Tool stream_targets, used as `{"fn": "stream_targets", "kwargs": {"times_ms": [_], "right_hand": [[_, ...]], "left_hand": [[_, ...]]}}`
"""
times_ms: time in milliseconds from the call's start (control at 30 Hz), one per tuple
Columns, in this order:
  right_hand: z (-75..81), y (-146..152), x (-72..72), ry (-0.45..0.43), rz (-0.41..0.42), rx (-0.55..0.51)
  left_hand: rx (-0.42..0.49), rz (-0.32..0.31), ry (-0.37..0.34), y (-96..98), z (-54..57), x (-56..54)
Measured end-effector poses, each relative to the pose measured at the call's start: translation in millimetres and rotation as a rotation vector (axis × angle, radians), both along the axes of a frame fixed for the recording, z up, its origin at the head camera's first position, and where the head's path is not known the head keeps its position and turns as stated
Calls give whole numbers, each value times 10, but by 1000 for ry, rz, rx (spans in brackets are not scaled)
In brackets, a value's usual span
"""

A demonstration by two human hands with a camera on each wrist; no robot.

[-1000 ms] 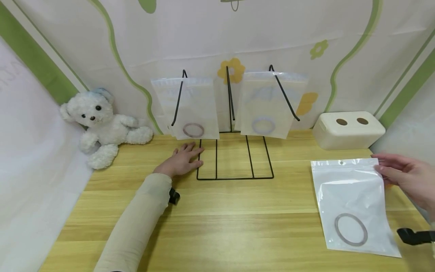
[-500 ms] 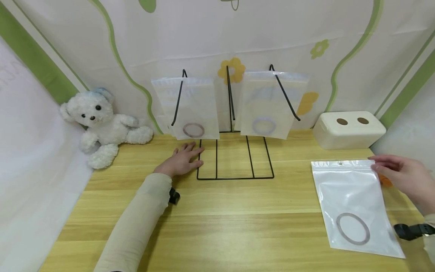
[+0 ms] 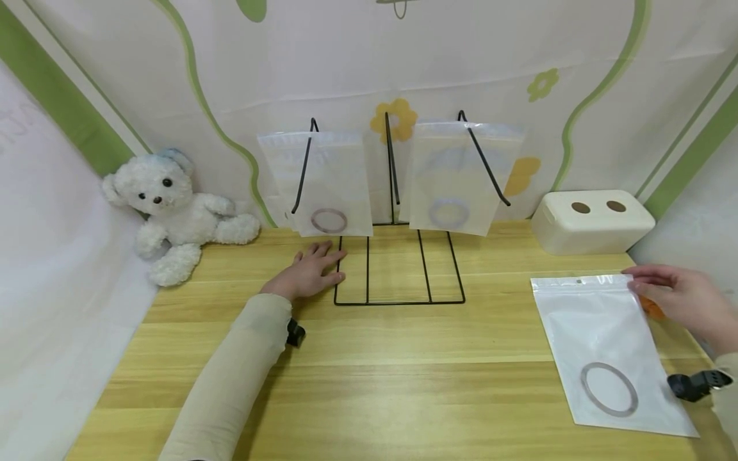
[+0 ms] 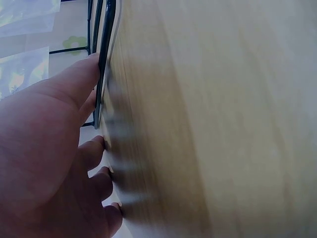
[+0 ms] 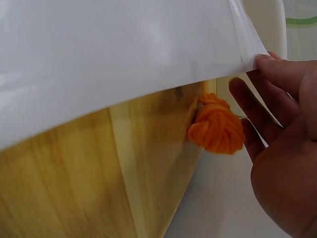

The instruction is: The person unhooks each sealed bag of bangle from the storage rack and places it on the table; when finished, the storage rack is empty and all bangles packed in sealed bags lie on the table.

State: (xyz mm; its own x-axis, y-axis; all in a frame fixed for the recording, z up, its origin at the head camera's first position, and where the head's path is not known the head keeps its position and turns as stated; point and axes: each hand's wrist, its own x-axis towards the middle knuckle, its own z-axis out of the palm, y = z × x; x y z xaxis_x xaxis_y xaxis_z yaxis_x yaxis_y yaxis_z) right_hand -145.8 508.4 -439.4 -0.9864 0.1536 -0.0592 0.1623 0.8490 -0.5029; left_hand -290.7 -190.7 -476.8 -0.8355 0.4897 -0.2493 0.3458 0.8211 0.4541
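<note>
Right hand [image 3: 686,299] (nearer) pinches upper corner of white zip-lock bag [image 3: 602,339], which lies at its 8 o'clock, long axis 11-to-5; left hand [image 3: 308,272], fingers spread, touches wire rack [image 3: 398,303], bag's 10 o'clock.

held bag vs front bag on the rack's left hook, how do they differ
The held bag is pinched at its top corner by the right hand; the hooked bag hangs from the black rack. In the head view, the held bag looks larger, the hooked bag smaller. The held bag's ring looks greyish, the hooked bag's ring pinkish. Both are whitish with a ring low down.
</note>
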Motion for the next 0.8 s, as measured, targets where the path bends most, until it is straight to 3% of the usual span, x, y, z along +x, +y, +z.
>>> {"fn": "stream_targets", "kwargs": {"times_ms": [267, 333, 400, 500, 533, 800], "right_hand": [[-89, 72, -51, -10, 45, 9], [-109, 88, -61, -9, 59, 18], [-128, 97, -72, -6, 70, 35], [-155, 111, -96, 1, 96, 62], [-164, 114, -105, 3, 102, 73], [-187, 172, -163, -16, 121, 88]], "left_hand": [[8, -8, -11, 27, 110, 62], [15, -20, 0, 17, 95, 58], [14, -25, -5, 37, 162, 99], [24, -35, 13, 32, 155, 105], [14, -30, 5, 55, 213, 140], [-50, -18, 5, 121, 372, 246]]}}
